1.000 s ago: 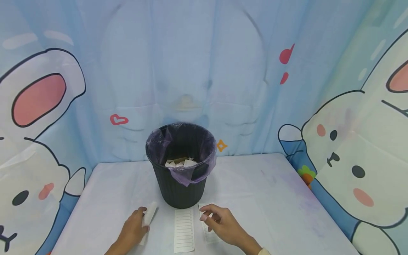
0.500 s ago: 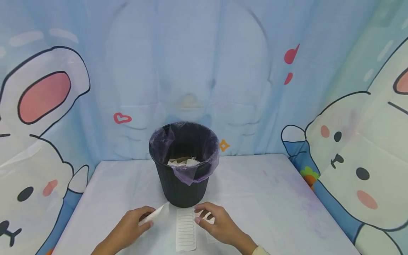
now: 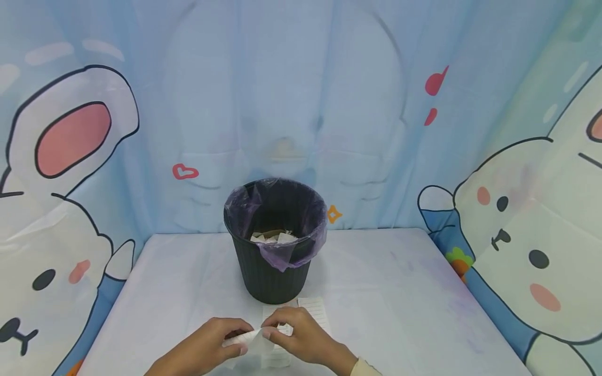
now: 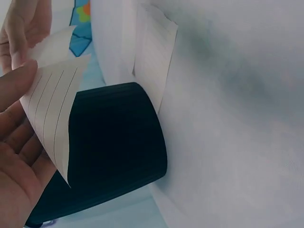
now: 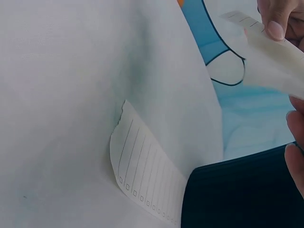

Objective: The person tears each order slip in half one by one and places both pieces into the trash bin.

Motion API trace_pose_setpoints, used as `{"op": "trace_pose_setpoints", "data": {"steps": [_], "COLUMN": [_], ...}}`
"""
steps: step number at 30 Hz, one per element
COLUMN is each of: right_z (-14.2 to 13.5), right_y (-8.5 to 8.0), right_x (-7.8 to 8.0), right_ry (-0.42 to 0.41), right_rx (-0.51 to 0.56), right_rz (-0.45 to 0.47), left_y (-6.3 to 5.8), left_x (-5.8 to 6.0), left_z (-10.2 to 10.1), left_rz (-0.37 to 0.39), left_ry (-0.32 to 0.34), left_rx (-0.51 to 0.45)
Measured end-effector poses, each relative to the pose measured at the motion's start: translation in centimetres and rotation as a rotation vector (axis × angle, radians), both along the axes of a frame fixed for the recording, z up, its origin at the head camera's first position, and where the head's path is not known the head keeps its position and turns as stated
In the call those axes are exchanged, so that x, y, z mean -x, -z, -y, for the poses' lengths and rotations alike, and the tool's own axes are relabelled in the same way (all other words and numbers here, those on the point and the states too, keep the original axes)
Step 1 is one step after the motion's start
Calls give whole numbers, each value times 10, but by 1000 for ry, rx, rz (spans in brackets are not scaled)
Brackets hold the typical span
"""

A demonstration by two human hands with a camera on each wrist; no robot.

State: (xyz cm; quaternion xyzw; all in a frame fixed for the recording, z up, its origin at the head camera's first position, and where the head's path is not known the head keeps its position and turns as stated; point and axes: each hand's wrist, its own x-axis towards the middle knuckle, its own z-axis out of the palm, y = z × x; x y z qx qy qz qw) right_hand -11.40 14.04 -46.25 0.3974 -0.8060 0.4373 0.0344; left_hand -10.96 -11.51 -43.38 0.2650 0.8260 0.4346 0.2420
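Note:
My left hand (image 3: 211, 344) pinches a lined paper slip (image 4: 53, 107) between thumb and fingers, low in the head view. My right hand (image 3: 308, 338) meets the slip's other end, its thumb and fingertips pinching there. In the left wrist view the slip is bent, ruled with thin dark lines. Behind the hands, another lined paper strip (image 3: 276, 359) lies on the table, partly hidden by the right hand. A further lined strip (image 3: 316, 310) lies to its right. The right wrist view shows a strip (image 5: 147, 164) with a torn end and small printed boxes.
A black bin (image 3: 275, 279) with a purple liner (image 3: 282, 258) stands just beyond the hands, holding crumpled scraps (image 3: 275, 237). The table (image 3: 376, 292) has a white cloth. A blue curtain (image 3: 282, 104) with cartoon rabbits encloses the back and sides.
My left hand has moved right with the slip, to in front of the strips. My right hand has shifted left and slightly down, and now takes the slip's end.

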Motion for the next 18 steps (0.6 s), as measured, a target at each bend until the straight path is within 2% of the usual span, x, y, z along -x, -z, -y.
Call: {"op": "trace_pose_setpoints", "data": {"steps": [7, 13, 18], "right_z": [0, 0, -1], "right_y": [1, 2, 1], "right_x": [0, -1, -1], "right_ry": [-11, 11, 41], "right_rx": [25, 18, 3], "right_rz": [46, 72, 110], "left_y": [1, 2, 1], "left_x": [2, 0, 2], "left_z": [0, 3, 3], "left_rz": [-13, 13, -61], "left_ry": [22, 54, 82], "left_rx": [60, 99, 75]}}
